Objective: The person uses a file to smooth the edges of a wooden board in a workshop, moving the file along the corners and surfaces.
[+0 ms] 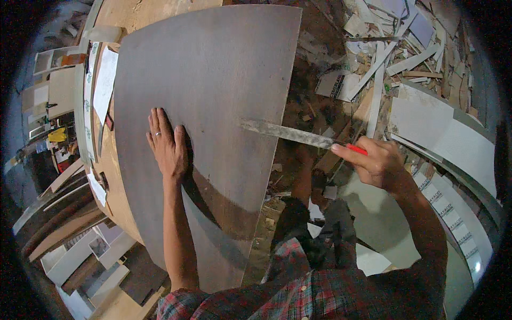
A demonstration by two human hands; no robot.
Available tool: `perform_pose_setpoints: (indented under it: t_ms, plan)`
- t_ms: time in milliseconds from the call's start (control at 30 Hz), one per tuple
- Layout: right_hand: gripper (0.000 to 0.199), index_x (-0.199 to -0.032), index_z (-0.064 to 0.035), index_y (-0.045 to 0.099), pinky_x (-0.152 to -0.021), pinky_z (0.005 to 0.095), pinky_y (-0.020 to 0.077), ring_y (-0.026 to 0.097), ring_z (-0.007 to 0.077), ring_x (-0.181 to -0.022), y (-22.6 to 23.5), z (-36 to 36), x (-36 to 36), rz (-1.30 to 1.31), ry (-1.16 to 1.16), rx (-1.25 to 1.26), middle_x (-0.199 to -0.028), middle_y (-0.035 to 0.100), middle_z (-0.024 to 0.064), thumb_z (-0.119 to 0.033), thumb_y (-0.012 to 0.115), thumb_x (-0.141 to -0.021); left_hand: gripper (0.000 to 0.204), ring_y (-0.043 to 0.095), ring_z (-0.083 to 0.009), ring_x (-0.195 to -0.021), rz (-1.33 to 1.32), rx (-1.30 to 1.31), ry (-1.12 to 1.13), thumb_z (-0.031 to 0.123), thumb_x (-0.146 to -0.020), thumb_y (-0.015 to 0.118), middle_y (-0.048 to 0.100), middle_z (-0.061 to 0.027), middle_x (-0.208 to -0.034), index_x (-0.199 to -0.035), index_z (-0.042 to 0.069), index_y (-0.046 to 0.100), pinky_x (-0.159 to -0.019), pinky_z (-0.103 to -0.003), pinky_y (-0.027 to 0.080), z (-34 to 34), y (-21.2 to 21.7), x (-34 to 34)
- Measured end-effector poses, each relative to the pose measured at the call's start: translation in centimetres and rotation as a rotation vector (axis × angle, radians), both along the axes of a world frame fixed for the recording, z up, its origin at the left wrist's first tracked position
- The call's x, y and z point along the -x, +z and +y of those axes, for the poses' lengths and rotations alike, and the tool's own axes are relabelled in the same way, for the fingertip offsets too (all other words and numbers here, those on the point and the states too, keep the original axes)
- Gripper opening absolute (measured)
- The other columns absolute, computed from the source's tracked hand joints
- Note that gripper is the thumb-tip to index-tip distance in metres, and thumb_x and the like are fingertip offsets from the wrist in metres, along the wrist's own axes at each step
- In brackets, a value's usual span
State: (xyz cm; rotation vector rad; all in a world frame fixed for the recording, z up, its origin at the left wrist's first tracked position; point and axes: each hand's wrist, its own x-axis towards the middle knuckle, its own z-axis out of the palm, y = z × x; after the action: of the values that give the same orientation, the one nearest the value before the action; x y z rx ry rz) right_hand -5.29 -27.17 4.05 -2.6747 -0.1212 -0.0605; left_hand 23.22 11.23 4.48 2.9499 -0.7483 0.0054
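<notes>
A large grey-brown board (213,69) lies flat in front of me. Its right edge overhangs the worktable. My left hand (169,144) rests palm down on its surface with the fingers stretched out, a ring on one of them. My right hand (376,162), off to the right of the board, is wrapped round the red handle of a long flat file (298,134). The file's worn grey blade crosses the board's right edge, and its tip lies over the board's face. Whether the blade touches the edge I cannot tell.
The wooden worktable (109,165) shows along the board's left side, with white paper (105,80) on it. Offcuts and strips (378,69) litter the floor at the far right. White panels (442,133) stand to the right; box-like pieces (88,261) are stacked at lower left.
</notes>
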Motion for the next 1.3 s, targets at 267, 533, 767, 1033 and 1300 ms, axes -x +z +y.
perform_pose_setpoints:
  t_ms: [267, 533, 767, 1033, 1300]
  plan:
    - [0.054, -0.132, -0.0326, 0.068, -0.049, 0.0365, 0.0472, 0.058, 0.0255, -0.057, 1.6, -2.3, -9.8, -0.064, 0.035, 0.027, -0.073, 0.051, 0.0071, -0.008, 0.066, -0.084, 0.07, 0.016, -0.0332, -0.157, 0.014, 0.01, -0.018, 0.045, -0.105, 0.037, 0.021, -0.0149, -0.168, -0.161, 0.006, 0.025, -0.124, -0.055, 0.009, 0.2, -0.3, -0.6]
    - [0.057, -0.14, -0.0384, 0.059, -0.049, 0.0376, 0.0508, 0.06, 0.0258, -0.058, 0.4, -5.0, -9.5, 0.089, 0.003, 0.0, -0.074, 0.05, 0.005, -0.019, 0.064, -0.087, 0.071, 0.016, -0.0337, -0.157, 0.038, 0.023, -0.037, 0.047, -0.105, 0.038, 0.021, -0.0152, -0.168, -0.161, 0.005, 0.024, -0.124, -0.056, 0.009, -0.6, 0.3, -0.5]
    - [0.059, -0.134, -0.0354, 0.066, -0.053, 0.038, 0.0494, 0.063, 0.0237, -0.062, -0.7, -4.9, -6.5, -0.032, -0.12, 0.084, -0.08, 0.059, 0.006, -0.005, 0.066, -0.083, 0.071, 0.016, -0.0344, -0.156, 0.057, 0.045, 0.001, 0.046, -0.105, 0.039, 0.021, -0.0157, -0.168, -0.161, 0.006, 0.024, -0.124, -0.055, 0.008, 0.0, 0.4, -0.1]
    - [0.053, -0.137, -0.035, 0.062, -0.056, 0.0429, 0.0541, 0.063, 0.0313, -0.065, -0.7, -3.8, -13.5, -0.128, -0.03, 0.002, -0.079, 0.056, 0.0087, -0.012, 0.06, -0.089, 0.065, 0.016, -0.034, -0.156, 0.021, 0.05, -0.059, 0.041, -0.107, 0.038, 0.021, -0.0145, -0.169, -0.161, 0.008, 0.027, -0.123, -0.056, 0.009, -0.4, 0.2, -0.6]
    - [0.044, -0.132, -0.0102, 0.068, -0.054, 0.0308, 0.0431, 0.052, 0.0204, -0.059, -0.3, -2.2, -7.1, -0.229, -0.292, -0.325, -0.072, 0.056, 0.0082, 0.002, 0.068, -0.09, 0.068, 0.03, -0.0381, -0.15, 0.056, 0.149, -0.194, 0.036, -0.094, 0.062, 0.037, -0.0186, -0.16, -0.152, 0.004, 0.044, -0.121, -0.055, 0.018, -4.9, 0.0, 2.4]
